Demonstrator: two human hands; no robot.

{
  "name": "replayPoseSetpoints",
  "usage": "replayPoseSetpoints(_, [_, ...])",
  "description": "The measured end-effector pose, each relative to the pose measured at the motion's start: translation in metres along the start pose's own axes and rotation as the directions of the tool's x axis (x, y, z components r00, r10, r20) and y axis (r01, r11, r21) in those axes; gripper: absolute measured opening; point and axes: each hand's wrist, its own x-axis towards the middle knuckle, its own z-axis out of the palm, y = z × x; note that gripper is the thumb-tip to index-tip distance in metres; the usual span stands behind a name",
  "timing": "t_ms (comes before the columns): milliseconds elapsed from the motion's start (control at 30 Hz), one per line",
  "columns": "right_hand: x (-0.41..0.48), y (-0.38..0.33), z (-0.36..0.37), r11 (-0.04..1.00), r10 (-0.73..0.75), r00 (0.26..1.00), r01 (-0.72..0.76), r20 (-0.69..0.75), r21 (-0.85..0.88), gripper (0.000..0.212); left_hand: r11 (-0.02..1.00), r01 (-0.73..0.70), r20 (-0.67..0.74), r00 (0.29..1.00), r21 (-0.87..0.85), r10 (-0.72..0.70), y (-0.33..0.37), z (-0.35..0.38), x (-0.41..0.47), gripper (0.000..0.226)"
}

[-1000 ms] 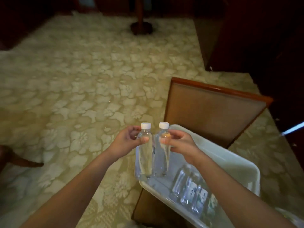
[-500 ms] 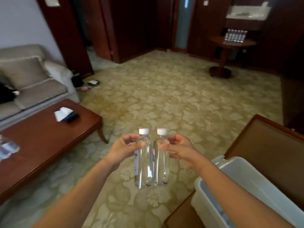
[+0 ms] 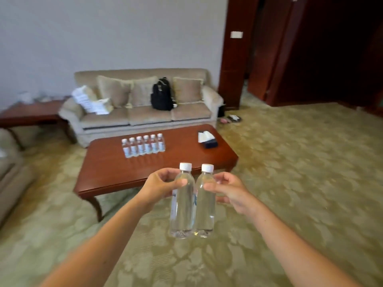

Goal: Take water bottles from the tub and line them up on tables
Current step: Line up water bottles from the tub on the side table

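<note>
I hold two clear water bottles with white caps upright in front of me, side by side and touching. My left hand (image 3: 160, 186) pinches the left bottle (image 3: 182, 212) near its shoulder. My right hand (image 3: 230, 189) pinches the right bottle (image 3: 205, 212) the same way. Ahead stands a dark red coffee table (image 3: 116, 168) with a row of several water bottles (image 3: 143, 145) lined up on its far half. The tub is out of view.
A tissue box (image 3: 207, 139) lies on the table's right end. Behind the table is a beige sofa (image 3: 145, 114) with a black backpack (image 3: 162, 94) and cushions. A side table (image 3: 31, 112) stands at the left; patterned carpet covers the floor; a dark doorway opens at the right.
My view has swung left from the tub and chair to face the coffee table and sofa. Both hands keep the same hold on the two bottles in front of me.
</note>
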Motion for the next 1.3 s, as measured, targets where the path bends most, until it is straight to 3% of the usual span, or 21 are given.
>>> replayPoseSetpoints(100, [0.025, -0.014, 0.057, 0.998, -0.001, 0.993, 0.008, 0.117, -0.060, 0.076, 1.000, 0.012, -0.163, 0.987, -0.028, -0.016, -0.008, -0.055, -0.013, 0.049])
replayPoseSetpoints(300, [0.084, -0.035, 0.165, 0.991, 0.015, 0.937, 0.033, 0.350, -0.132, 0.047, 0.999, 0.019, -0.390, 0.920, -0.051, -0.037, -0.017, -0.153, -0.029, 0.059])
replayPoseSetpoints(433, [0.132, -0.046, 0.236, 0.989, 0.012, 0.887, 0.057, 0.461, -0.135, 0.050, 0.999, 0.036, -0.522, 0.852, -0.042, -0.052, -0.020, -0.215, -0.021, 0.054])
replayPoseSetpoints(567, [0.186, -0.064, 0.303, 0.990, 0.023, 0.832, 0.058, 0.554, -0.130, 0.048, 0.998, 0.045, -0.634, 0.771, -0.042, -0.061, -0.020, -0.277, 0.001, 0.064])
replayPoseSetpoints(800, [0.280, -0.108, 0.414, 0.984, 0.016, 0.716, 0.111, 0.698, -0.136, 0.045, 0.999, 0.033, -0.752, 0.657, -0.028, -0.043, -0.004, -0.377, 0.048, 0.042])
replayPoseSetpoints(1033, [0.349, -0.128, 0.532, 0.970, 0.054, 0.637, 0.150, 0.769, -0.192, 0.044, 0.996, 0.009, -0.834, 0.546, -0.084, -0.075, -0.010, -0.476, 0.074, 0.044])
replayPoseSetpoints(1300, [0.423, -0.136, 0.709, 0.965, 0.076, 0.621, 0.152, 0.780, -0.216, 0.040, 0.992, -0.005, -0.846, 0.524, -0.125, -0.104, -0.035, -0.655, 0.102, 0.053])
